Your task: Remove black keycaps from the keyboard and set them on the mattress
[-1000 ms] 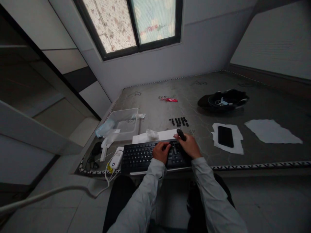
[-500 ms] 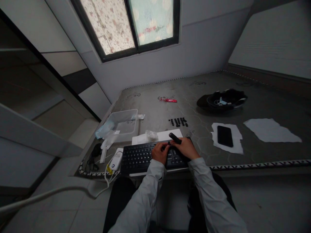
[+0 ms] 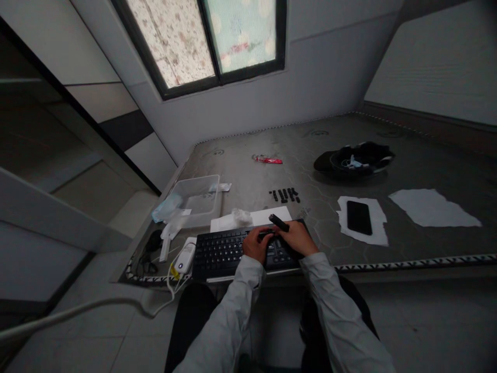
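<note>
A black keyboard [image 3: 219,253] lies along the front edge of the padded surface, both hands over its upper right part. My left hand [image 3: 255,245] is closed, with thumb and fingers curled together above the keys; whatever they pinch is too small and dark to name. Wrapped in my right hand [image 3: 298,238] is a stubby black-handled tool [image 3: 278,223], its end sticking up to the left and its working tip hidden. Beyond the keyboard, several loose black keycaps [image 3: 285,195] lie in rows.
White paper [image 3: 271,215] with a crumpled tissue [image 3: 241,216] lies behind the keyboard. A clear plastic box [image 3: 202,199] and a white power strip [image 3: 185,257] are on the left. Farther right are a phone [image 3: 359,217] on paper and a dark cap [image 3: 351,160]. A red packet [image 3: 268,160] lies farther back.
My left fingers have shifted slightly over the keys, and the small dark piece seen at their tips no longer shows. My right hand keeps its hold on the tool, nearly unmoved.
</note>
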Demonstrator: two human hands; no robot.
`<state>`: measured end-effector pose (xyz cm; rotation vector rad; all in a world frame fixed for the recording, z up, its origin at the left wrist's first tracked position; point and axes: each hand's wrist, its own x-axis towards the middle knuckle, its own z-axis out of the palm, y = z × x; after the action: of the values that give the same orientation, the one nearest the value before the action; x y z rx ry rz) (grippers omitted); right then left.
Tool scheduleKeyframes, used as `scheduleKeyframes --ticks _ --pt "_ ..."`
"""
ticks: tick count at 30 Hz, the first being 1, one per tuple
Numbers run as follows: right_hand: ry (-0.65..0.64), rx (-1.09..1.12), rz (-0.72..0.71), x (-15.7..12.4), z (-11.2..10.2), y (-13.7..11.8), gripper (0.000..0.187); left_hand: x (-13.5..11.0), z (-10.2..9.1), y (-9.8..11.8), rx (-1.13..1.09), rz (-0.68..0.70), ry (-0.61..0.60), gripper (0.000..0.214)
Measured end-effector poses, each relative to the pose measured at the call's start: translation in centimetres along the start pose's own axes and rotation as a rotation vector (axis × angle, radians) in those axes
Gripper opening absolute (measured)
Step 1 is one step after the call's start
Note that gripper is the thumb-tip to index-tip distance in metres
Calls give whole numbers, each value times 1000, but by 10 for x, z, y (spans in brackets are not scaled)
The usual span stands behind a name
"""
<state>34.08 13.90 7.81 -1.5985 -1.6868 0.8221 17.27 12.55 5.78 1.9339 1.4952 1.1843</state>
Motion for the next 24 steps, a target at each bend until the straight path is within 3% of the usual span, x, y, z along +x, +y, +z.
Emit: scheduleKeyframes --ticks 8,13,16,19,21,24 --pt "159 -84 49 1 -16 9 26 3 -1 0 -24 -80 -16 18" --pt "316 -78 128 1 -38 36 31 29 -7 11 -67 -193 -53 12" --pt "406 -42 184 0 -47 53 37 66 -1 26 -140 -208 1 13" --pt "440 22 213 0 -50 69 47 118 20 32 -279 -303 -58 17" --pt "436 55 245 0 -48 78 55 154 39 24 -264 -457 -101 21" --pt "416 53 298 1 -41 89 60 200 67 -1 -212 -569 -143 20"
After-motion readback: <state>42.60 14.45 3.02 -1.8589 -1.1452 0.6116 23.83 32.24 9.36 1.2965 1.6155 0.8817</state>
